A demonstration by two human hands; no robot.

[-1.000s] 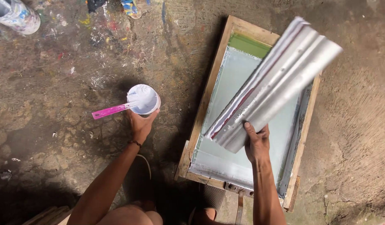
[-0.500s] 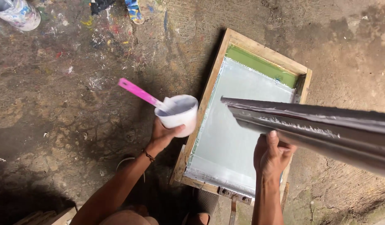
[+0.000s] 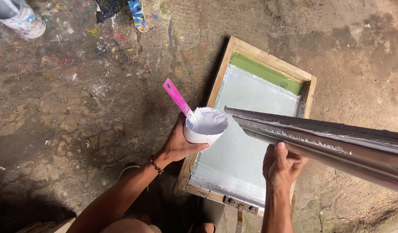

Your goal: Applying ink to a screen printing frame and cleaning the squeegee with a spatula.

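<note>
My left hand (image 3: 178,144) grips a small white cup (image 3: 205,127) filled with pale paste, a pink spatula handle (image 3: 177,98) sticking out of it. The cup is tilted right, its rim touching the near end of a long metal trough (image 3: 332,139). My right hand (image 3: 281,166) holds that trough from below, level, stretching to the right edge of view. Both hover over a wooden-framed screen (image 3: 219,82) lying on the concrete floor, its mesh pale with a green strip at the far end.
The floor is rough concrete with paint splatters (image 3: 99,39). A paint-stained white bucket (image 3: 18,17) sits at the top left. A dark rag and a blue painted object (image 3: 137,15) lie at the top. Metal hinges (image 3: 240,208) are at the frame's near edge.
My left hand brought the cup from the floor on the left up to the trough's end. My right hand swung the trough from steeply tilted to nearly level, pointing right.
</note>
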